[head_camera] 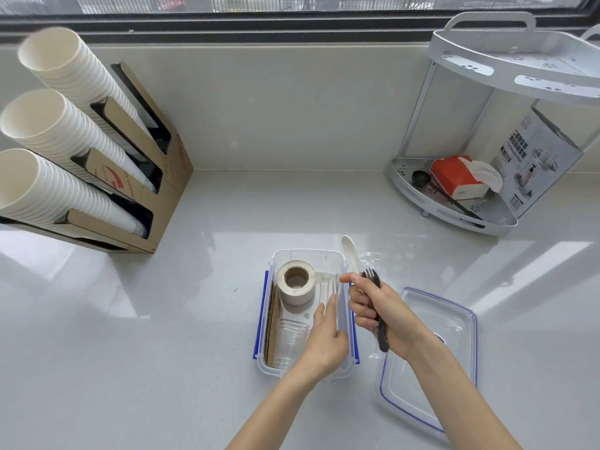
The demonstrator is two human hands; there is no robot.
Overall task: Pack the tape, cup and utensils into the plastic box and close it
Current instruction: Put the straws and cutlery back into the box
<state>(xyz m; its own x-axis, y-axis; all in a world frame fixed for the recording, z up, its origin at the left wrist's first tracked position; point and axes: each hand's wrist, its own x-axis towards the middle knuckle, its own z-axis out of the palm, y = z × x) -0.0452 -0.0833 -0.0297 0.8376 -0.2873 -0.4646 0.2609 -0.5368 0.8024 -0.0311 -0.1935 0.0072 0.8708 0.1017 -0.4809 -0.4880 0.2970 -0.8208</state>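
Note:
The clear plastic box (pixel 306 253) with blue side clips stands open on the counter. Inside it, a beige tape roll (pixel 296 286) lies at the far end and a clear plastic cup (pixel 289 344) lies on its side at the near end, beside a strip of cardboard. My left hand (pixel 326 339) rests flat inside the box against its right wall, holding nothing. Just right of the box, my right hand (pixel 378 311) grips a dark fork (pixel 378 315) and a white spoon (pixel 351 253), with both heads pointing away from me.
The box's clear lid (pixel 454 323) with a blue seal lies flat to the right. A cardboard holder with three paper-cup stacks (pixel 65 138) stands at the left. A white corner rack (pixel 454 203) with a tissue pack sits at the far right.

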